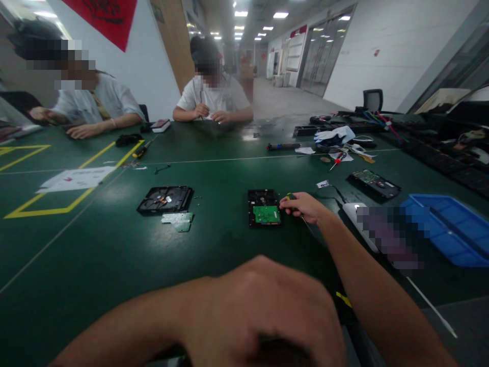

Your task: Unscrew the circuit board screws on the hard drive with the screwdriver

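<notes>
My right hand (303,206) is closed round a screwdriver (291,197) with a yellow and black handle. Its thin shaft points down toward me, away from the drive. The fingertips are at the right edge of a hard drive (262,196), which lies with its green circuit board (266,215) facing up. Large and close to the camera, my left hand (263,311) has its fingers curled downward; the fingertips and whatever they hold are hidden. Left of the drive lies another hard drive (166,199), with a loose circuit board (179,221) in front of it and several tiny screws beside it.
At right are a third hard drive (374,183), a white device with a cable (362,224) and a blue tray (454,229). Farther back lie gloves (334,136), a red screwdriver (336,161) and a dark cylindrical tool (282,146). Two people sit across the green table (214,173).
</notes>
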A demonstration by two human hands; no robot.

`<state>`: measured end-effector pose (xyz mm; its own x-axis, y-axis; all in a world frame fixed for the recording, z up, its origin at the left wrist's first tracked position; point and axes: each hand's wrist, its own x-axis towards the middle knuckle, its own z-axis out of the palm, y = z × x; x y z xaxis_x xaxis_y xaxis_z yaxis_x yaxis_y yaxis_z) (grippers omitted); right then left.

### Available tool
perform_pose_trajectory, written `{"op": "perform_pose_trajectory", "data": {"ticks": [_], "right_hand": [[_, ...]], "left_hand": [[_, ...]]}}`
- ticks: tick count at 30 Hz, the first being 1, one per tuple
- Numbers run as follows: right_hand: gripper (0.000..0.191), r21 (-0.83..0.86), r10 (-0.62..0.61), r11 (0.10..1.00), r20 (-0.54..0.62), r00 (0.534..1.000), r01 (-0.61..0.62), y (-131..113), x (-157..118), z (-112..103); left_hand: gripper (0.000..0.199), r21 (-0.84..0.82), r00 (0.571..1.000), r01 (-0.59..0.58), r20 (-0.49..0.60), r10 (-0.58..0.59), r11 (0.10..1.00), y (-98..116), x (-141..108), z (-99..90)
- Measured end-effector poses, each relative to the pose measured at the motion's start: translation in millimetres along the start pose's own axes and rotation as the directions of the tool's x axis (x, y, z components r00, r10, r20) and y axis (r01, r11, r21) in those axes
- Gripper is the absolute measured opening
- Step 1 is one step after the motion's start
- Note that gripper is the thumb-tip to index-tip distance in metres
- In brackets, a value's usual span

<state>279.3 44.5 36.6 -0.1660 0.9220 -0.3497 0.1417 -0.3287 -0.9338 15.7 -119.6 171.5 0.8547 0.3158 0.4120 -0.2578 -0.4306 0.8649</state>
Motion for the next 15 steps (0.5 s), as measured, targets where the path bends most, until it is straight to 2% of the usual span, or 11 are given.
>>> {"op": "perform_pose_trajectory", "data": {"ticks": [2, 4, 7, 9, 11, 15], "right_hand": [[0.025, 0.001, 0.001, 1.000, 0.006, 1.000, -0.001, -1, -1, 0], [0.024, 0.003, 0.004, 1.000, 0.020, 1.000, -0.004, -2, -2, 1], [0.023, 0.011, 0.007, 1.000, 0.038, 0.999, -0.007, -3, -3, 2], [0.023, 0.016, 0.004, 1.000, 0.041, 0.999, -0.005, -3, -3, 3], [0.021, 0.019, 0.003, 1.000, 0.042, 0.999, -0.004, -2, -3, 3], [0.019, 0.017, 0.000, 1.000, 0.045, 0.999, -0.001, 0, -2, 3]], "left_hand": [[0.009, 0.146, 0.981, 0.042, -0.196, -0.013, 0.988, -25, 12, -12.8], [0.014, 0.334, 0.924, 0.094, -0.381, 0.043, 0.938, -62, 13, -32.2], [0.018, 0.506, 0.832, 0.318, -0.555, 0.020, 0.802, -119, -1, -59.1], [0.020, 0.617, 0.818, 0.418, -0.575, 0.020, 0.666, -147, -15, -68.7], [0.021, 0.695, 0.824, 0.435, -0.564, 0.059, 0.573, -165, -25, -72.0], [0.024, 0.766, 0.840, 0.404, -0.527, 0.128, 0.501, -182, -35, -73.0]]}}
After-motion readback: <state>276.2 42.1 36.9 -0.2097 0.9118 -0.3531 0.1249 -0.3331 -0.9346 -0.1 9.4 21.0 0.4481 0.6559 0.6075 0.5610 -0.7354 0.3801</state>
